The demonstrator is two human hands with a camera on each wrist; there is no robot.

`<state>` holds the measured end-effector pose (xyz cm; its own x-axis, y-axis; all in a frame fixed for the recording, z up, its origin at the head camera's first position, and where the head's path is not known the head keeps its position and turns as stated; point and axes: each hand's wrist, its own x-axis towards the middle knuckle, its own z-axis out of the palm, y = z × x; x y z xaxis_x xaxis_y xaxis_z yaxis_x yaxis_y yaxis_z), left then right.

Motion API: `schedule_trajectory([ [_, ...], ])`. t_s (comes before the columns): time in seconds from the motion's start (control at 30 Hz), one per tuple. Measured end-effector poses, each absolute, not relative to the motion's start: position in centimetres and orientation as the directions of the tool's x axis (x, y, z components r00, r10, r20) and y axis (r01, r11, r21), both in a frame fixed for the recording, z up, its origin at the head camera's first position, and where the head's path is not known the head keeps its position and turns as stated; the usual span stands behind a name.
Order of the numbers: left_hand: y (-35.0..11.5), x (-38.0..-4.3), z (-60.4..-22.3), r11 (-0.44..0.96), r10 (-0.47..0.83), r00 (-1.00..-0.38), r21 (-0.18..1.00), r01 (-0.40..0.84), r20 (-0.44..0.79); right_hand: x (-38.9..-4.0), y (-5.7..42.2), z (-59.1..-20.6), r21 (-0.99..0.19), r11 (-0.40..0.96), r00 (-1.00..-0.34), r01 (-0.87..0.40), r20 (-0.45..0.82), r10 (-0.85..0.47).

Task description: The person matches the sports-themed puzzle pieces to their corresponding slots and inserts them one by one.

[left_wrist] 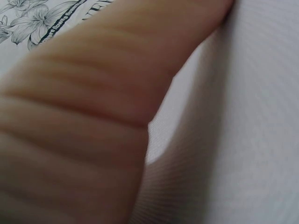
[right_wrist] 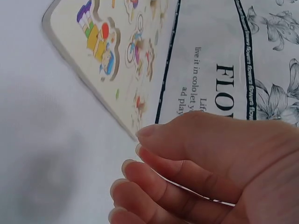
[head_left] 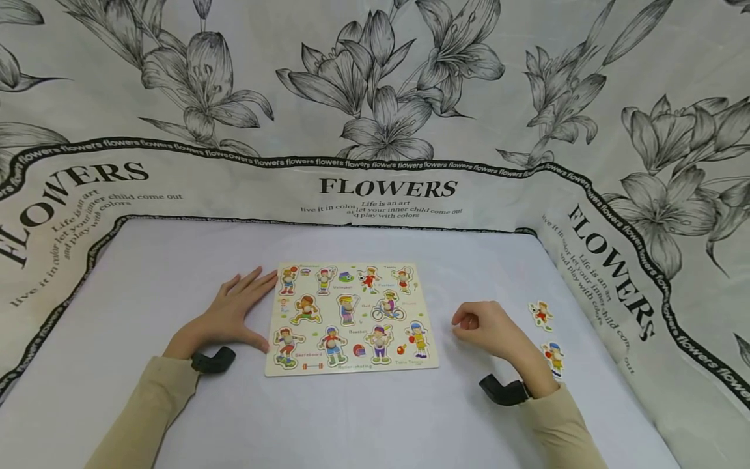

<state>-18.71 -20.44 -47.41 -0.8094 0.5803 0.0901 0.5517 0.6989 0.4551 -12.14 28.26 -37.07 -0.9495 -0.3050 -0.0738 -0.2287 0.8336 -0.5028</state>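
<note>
A pale puzzle board (head_left: 328,335) with cartoon sports figures lies on the white table. My left hand (head_left: 237,316) rests beside its left edge, fingers spread, with thumb and fingertips at that edge. Right of the board, my right hand (head_left: 485,327) hovers with loosely curled fingers; thumb and index tips are close together, and nothing shows between them in the right wrist view. Two loose pieces lie farther right: a footballer piece (head_left: 541,315) and a table-tennis player piece (head_left: 553,358), the latter partly hidden by my forearm. On the board, the table-tennis figure (right_wrist: 99,44) sits in a sunken outline.
The white tabletop (head_left: 363,423) extends around the board. A flower-printed cloth (head_left: 387,195) borders the table at the back and sides. Black wrist mounts (head_left: 504,391) are worn on both wrists. Skin and blurred cloth fill most of the left wrist view.
</note>
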Motion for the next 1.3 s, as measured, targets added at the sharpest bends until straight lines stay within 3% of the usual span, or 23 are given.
schedule_trajectory([
  [0.6,-20.6,-18.8,-47.6,0.698,0.575,-0.811,0.454,0.554,0.105,-9.7,37.0,-37.0,-0.398,0.914,-0.994,-0.074,-0.042,-0.099],
  [0.97,-20.5,-18.7,-47.5,0.696,0.58,-0.809,0.457,0.554,0.096,-8.6,41.5,-36.5,-0.318,0.941,-0.981,0.113,-0.184,0.055],
  [1.13,-20.5,-18.8,-47.4,0.694,0.58,-0.809,0.461,0.552,0.096,-8.7,42.0,-36.6,-0.302,0.932,-0.951,0.199,-0.289,0.11],
  [1.3,-20.6,-18.8,-47.5,0.693,0.583,-0.807,0.458,0.557,0.098,-8.6,42.0,-37.1,-0.311,0.925,-0.942,0.22,-0.315,0.118],
])
